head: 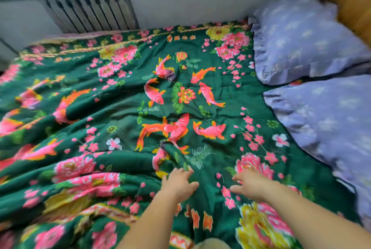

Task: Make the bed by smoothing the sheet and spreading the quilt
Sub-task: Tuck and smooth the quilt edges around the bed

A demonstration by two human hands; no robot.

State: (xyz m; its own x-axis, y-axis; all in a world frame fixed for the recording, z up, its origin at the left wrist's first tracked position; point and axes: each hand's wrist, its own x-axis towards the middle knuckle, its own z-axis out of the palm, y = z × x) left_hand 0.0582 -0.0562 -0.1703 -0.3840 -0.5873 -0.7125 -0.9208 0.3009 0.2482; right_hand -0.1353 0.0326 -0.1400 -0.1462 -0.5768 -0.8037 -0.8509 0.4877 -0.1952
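A dark green quilt (pixel 124 108) printed with pink flowers and orange fish covers the bed, heavily wrinkled on its left half. My left hand (pixel 177 183) pinches a raised fold of the quilt near the front middle, fingers curled into the cloth. My right hand (pixel 251 185) lies just to the right of it, fingers spread and straight, palm down on or just above the quilt. The sheet under the quilt is hidden.
Two lilac pillows with frilled edges, one at the back (pixel 301 41) and one nearer (pixel 329 120), lie at the right by a wooden headboard (pixel 353 1). A ribbed radiator (pixel 86 3) stands against the grey wall beyond the bed's far edge.
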